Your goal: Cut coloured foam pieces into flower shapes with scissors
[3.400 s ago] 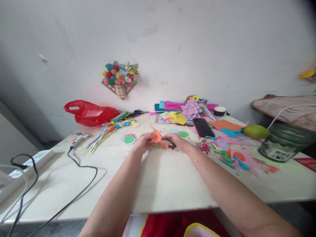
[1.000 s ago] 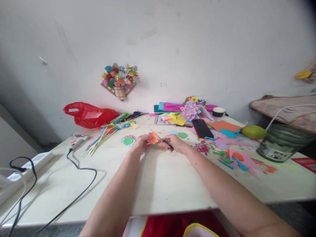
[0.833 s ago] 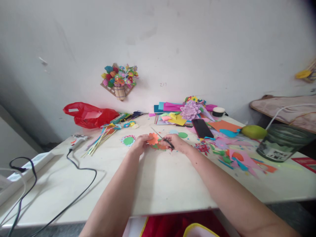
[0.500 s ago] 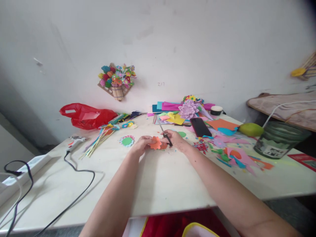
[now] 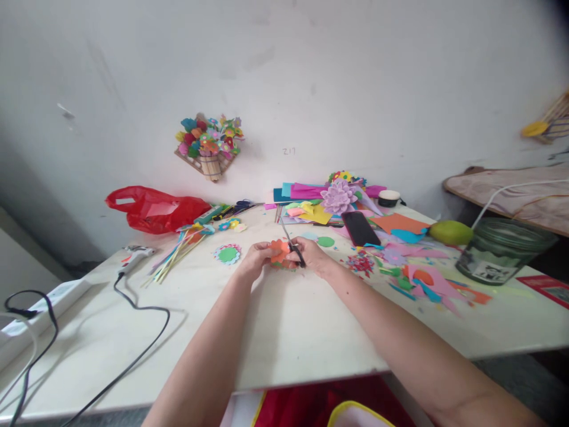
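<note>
Between my hands is an orange scalloped flower cutout [image 5: 278, 251], pinched at its left edge by my left hand [image 5: 258, 260]. My right hand [image 5: 308, 254] is closed around a pair of scissors [image 5: 299, 255], blades pointing away toward the wall, and its fingertips reach the cutout's right side. Other orange pieces show just below the cutout, partly hidden. A layered flower disc with a green centre [image 5: 228, 254] lies left of my left hand. Beyond my right hand rests a green oval piece [image 5: 326, 241].
At left are a glue gun [image 5: 138, 256] with its cord, a power strip [image 5: 48, 305], thin sticks [image 5: 175, 259] and a red plastic bag [image 5: 162, 210]. A phone [image 5: 361, 229], coloured scraps [image 5: 429, 279], a green fruit [image 5: 451, 232] and a glass jar [image 5: 500, 252] occupy the right.
The orange cutout has tilted up and shifted slightly left. My right hand, with the scissors, has come closer to it, its fingers now at the cutout's edge.
</note>
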The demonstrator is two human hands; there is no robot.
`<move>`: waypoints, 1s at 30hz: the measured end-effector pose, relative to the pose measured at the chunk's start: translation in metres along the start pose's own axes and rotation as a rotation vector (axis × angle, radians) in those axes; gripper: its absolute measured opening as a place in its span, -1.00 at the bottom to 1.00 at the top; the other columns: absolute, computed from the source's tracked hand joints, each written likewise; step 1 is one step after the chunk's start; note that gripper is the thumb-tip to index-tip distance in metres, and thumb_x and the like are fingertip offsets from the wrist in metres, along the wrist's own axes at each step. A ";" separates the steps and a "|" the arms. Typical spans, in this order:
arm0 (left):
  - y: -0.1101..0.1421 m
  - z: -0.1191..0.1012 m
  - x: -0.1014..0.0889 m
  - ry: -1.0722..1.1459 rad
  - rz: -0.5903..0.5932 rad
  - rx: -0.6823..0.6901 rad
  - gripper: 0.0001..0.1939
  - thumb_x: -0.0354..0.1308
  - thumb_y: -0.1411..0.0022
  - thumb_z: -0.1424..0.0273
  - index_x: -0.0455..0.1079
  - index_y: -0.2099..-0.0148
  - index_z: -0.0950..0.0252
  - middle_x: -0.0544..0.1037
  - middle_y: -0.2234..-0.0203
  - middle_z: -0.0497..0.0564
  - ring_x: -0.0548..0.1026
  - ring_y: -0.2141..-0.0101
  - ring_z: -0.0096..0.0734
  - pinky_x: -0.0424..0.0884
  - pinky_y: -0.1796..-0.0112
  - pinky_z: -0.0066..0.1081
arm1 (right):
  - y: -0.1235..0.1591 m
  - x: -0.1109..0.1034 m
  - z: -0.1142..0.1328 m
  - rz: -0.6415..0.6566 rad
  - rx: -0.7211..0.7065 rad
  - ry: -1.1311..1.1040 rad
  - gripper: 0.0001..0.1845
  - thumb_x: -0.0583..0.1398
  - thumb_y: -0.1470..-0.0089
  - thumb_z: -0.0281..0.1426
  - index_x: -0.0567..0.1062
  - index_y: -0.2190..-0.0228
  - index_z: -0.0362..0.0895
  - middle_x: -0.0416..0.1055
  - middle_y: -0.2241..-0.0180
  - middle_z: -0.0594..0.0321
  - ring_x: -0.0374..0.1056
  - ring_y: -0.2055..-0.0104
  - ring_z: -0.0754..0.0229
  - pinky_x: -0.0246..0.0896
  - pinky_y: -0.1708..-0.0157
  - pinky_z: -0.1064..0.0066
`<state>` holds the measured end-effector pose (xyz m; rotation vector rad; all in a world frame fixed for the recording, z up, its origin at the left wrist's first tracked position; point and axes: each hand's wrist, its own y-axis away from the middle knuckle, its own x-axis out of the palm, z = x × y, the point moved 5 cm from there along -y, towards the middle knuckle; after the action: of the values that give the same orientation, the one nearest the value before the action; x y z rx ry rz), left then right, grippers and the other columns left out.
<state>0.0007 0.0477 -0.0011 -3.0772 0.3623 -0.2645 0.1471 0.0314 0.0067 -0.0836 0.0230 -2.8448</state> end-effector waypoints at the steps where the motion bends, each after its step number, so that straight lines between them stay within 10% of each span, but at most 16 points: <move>1: -0.001 0.000 -0.001 0.015 -0.014 0.015 -0.81 0.33 0.27 0.45 0.51 0.46 0.35 0.55 0.59 0.00 0.46 0.56 -0.43 0.33 0.44 -0.44 | 0.000 -0.001 0.000 0.006 0.002 0.020 -0.70 0.26 0.23 -0.51 0.34 0.36 -0.15 0.35 0.63 0.41 0.29 0.66 0.34 0.03 0.69 0.57; 17: -0.002 -0.005 -0.011 0.143 -0.105 0.033 -0.83 0.30 0.28 0.50 0.47 0.49 0.38 0.53 0.58 0.01 0.46 0.54 -0.44 0.35 0.45 -0.46 | 0.004 -0.011 0.003 0.340 -0.075 0.298 -0.66 0.19 0.02 -0.16 0.35 0.50 -0.21 0.38 0.59 0.29 0.26 0.66 0.41 -0.09 0.79 0.62; 30: -0.001 -0.005 -0.010 0.160 -0.095 0.004 -0.82 0.26 0.28 0.52 0.49 0.46 0.42 0.54 0.54 0.06 0.49 0.49 -0.39 0.37 0.40 -0.44 | 0.003 -0.011 0.003 0.348 -0.083 0.418 -0.67 0.19 0.03 -0.16 0.35 0.51 -0.20 0.35 0.62 0.33 0.22 0.69 0.42 -0.08 0.77 0.60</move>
<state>-0.0099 0.0508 0.0024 -3.0822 0.2195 -0.5165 0.1586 0.0313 0.0088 0.4531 0.2213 -2.4629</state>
